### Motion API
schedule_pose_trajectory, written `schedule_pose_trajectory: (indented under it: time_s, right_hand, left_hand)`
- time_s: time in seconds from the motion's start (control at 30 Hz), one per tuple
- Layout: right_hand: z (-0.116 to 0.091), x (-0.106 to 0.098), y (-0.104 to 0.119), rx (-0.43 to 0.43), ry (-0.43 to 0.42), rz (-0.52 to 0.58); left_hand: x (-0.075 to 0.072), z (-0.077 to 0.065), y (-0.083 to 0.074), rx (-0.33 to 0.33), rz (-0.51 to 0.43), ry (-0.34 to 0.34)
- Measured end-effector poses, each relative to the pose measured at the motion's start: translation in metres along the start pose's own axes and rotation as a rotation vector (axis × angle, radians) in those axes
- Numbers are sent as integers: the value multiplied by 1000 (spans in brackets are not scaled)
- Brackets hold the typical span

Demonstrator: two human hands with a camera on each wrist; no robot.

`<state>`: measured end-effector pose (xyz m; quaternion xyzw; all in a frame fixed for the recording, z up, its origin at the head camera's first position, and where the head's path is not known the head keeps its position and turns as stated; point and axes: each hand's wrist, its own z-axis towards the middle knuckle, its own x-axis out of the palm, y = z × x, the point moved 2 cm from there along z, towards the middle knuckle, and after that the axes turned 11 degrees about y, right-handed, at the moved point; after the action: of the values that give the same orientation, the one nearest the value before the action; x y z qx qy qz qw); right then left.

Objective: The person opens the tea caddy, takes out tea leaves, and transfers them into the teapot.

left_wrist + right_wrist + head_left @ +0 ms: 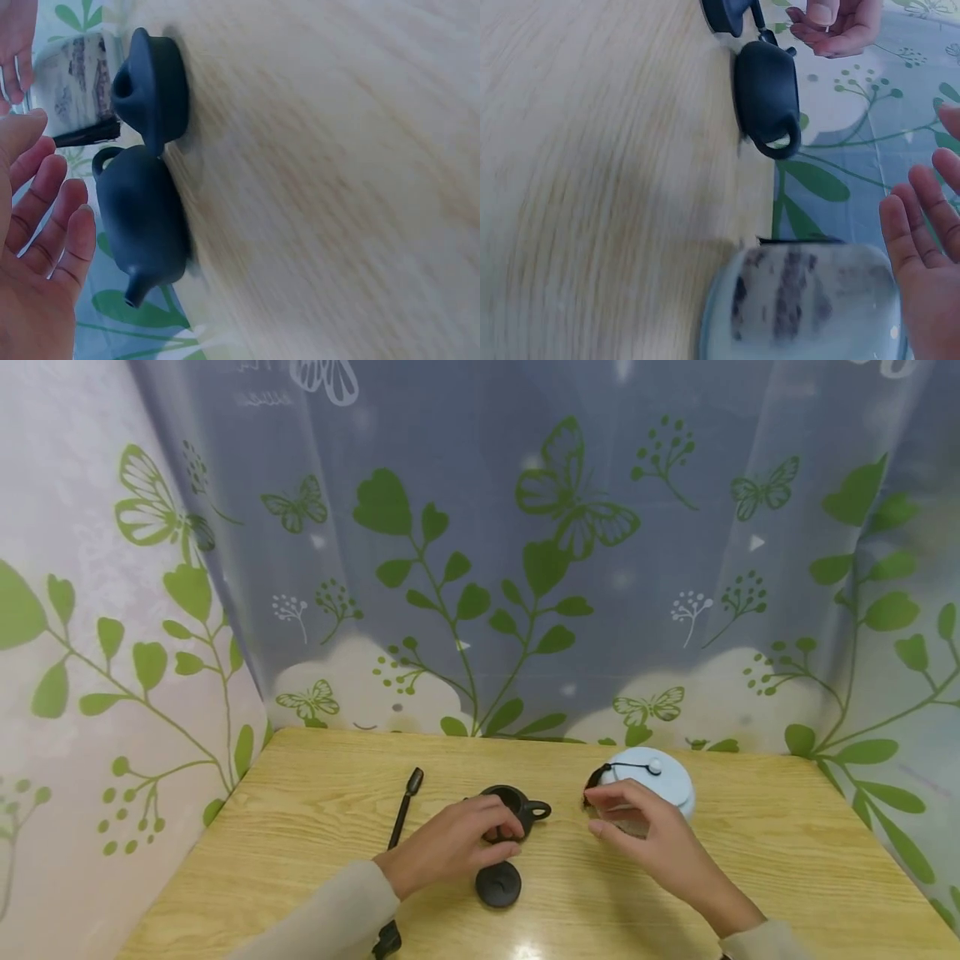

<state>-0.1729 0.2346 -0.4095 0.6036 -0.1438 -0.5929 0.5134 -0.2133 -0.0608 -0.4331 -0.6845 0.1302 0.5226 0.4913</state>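
One dark, rounded teapot (142, 214) sits lidless, loop-handled; left hand (463, 835) and right hand (663, 839) hold nothing, fingers (73, 244) loosely parted.

Premises: a small indoor table nook, screened on three sides with printed fabric. The rear curtain (465, 418) is blue-grey, bearing green butterflies, leafy stems and pale clouds; light folds run down it. The left panel (67, 518) and right panel (918, 693) are lighter and carry a similar print. The table (787, 852) has a yellowish wood-grain top, with a bright reflection at its near edge. A dark teapot (766, 86) and a pale lidded jar (675, 787) lend a domestic character. Framing being tight, home or studio cannot be confirmed.
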Motion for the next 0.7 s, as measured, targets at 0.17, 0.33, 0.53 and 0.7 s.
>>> schedule_pose_trajectory:
  time_s: [0.17,0.33,0.53,0.7]
  right_hand:
    - [-9,-11,0,-14,-4,40]
    - [-18,-26,1,-31,-51,27]
    - [-28,-47,-3,-41,-113,2]
    - [-30,-61,-12,-57,-184,-36]
  left_hand:
    - [-1,7,0,-6,-14,5]
    - [-4,18,-3,2,-3,-17]
    - [-8,31,-10,-6,5,-34]
    - [-13,38,-12,1,-22,-48]
